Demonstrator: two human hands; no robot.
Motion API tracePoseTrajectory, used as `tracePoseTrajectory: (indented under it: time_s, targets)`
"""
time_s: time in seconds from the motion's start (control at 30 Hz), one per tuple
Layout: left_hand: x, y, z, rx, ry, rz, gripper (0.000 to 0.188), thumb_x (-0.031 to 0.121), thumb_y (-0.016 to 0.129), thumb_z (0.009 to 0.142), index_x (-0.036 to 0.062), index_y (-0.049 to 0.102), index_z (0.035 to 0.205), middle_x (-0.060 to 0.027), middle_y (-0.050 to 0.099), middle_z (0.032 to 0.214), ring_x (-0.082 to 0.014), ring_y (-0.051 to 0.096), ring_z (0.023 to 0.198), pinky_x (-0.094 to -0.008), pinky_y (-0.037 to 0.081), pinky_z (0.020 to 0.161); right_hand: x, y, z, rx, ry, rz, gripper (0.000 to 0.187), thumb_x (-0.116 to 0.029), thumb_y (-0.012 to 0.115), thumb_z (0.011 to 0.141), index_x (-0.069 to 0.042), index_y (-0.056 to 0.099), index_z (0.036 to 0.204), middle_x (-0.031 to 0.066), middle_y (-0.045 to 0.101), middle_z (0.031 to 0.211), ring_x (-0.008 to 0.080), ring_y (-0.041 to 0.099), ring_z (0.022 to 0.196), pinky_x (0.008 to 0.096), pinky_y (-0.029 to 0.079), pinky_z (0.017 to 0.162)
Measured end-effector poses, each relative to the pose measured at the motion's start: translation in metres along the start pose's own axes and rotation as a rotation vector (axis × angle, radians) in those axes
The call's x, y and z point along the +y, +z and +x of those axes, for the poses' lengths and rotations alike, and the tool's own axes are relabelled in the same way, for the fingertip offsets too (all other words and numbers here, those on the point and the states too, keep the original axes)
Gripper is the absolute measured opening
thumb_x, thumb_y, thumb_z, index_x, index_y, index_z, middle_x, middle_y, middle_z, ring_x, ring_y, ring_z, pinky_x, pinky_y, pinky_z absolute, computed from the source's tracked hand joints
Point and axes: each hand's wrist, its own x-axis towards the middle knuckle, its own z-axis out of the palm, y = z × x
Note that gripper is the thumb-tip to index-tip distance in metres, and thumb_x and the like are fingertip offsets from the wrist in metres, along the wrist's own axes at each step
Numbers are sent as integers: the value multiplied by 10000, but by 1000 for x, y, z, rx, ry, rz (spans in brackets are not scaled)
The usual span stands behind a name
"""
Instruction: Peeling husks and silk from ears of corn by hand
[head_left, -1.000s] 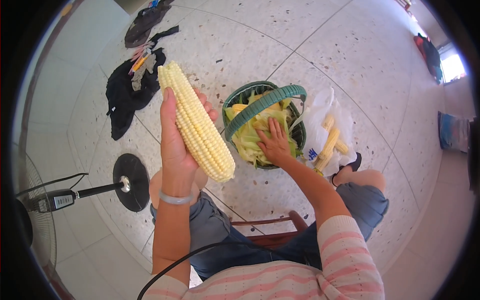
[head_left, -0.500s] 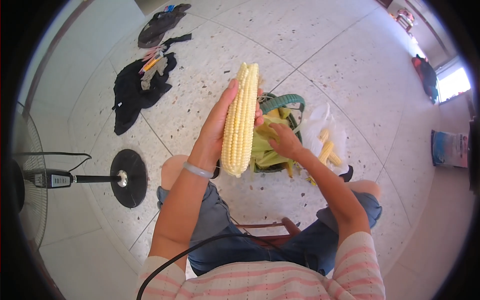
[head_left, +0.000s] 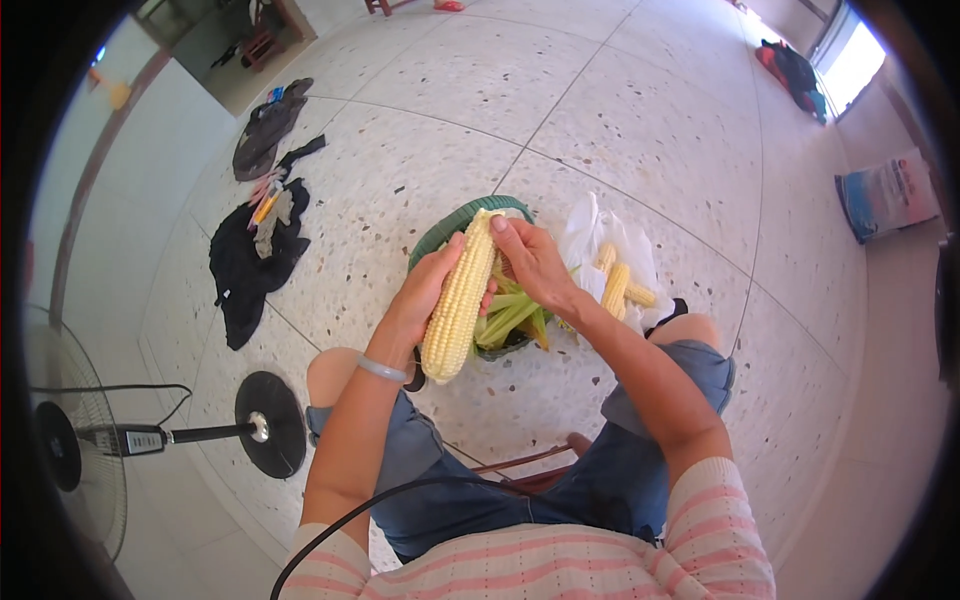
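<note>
A husked, pale yellow ear of corn (head_left: 458, 310) is tilted in front of me, its upper end leaning right. My left hand (head_left: 418, 290) is closed around its side, thumb along the kernels, fingertips showing on the far side. At the upper end, my right hand (head_left: 537, 265) presses its thumb on the tip with the other fingers curled behind, partly hidden. Below the hands stands a green basket (head_left: 430, 240) with loose green husks (head_left: 517, 312) in it. To its right, several husked ears (head_left: 616, 291) lie on a white plastic bag (head_left: 643, 250).
A standing fan's round black base (head_left: 270, 425) is on the floor to my left. Beyond it lie black cloth (head_left: 245, 265) and a dark crumpled item (head_left: 270, 130). A printed sack (head_left: 888, 197) leans by the right wall. A black cable (head_left: 400, 487) crosses my lap.
My right hand has come up from the husks in the basket to the upper end of the corn. The ear has moved lower and tilted more. The view has shifted.
</note>
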Motion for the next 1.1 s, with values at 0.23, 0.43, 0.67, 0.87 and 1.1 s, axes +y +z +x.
tracePoseTrajectory:
  time_s: [0.23, 0.43, 0.67, 0.87, 1.1]
  targets:
    - [16, -2, -6, 59, 141, 145, 437, 401, 503, 958, 10, 522, 1152, -119, 612, 852, -186, 624, 684, -293, 544, 606, 9, 9, 0, 89, 88, 240, 325, -250, 494, 984, -56, 512, 723, -74, 430, 592, 19, 368, 512, 225, 305, 449]
    - [23, -36, -13, 161, 323, -88, 435, 361, 462, 981, -28, 505, 1169, -138, 598, 969, -207, 607, 914, -365, 546, 865, 45, 6, -7, 105, -110, -529, 218, -80, 566, 820, 54, 517, 655, 255, 523, 628, 392, 541, 557, 441, 425, 542]
    - [23, -49, -20, 112, 549, 30, 526, 429, 473, 979, -21, 459, 1250, -107, 578, 903, -192, 584, 891, -357, 513, 828, 132, 0, -17, -78, -134, -826, 171, -107, 531, 839, 25, 569, 736, 263, 598, 730, 448, 591, 709, 509, 462, 635]
    - [42, -61, -19, 99, 754, -308, 559, 457, 507, 955, 14, 416, 1283, -67, 535, 919, -170, 545, 885, -334, 507, 779, 163, -19, -17, 30, -62, -952, 212, -189, 508, 886, 5, 577, 837, 276, 601, 742, 443, 602, 746, 510, 475, 678]
    - [30, -31, -14, 74, 492, -223, 439, 414, 410, 1003, -5, 533, 1046, -134, 618, 864, -199, 625, 749, -312, 554, 697, 59, -15, 20, -262, -41, -891, 352, -325, 513, 955, -38, 494, 1158, 180, 619, 949, 351, 620, 698, 390, 511, 689]
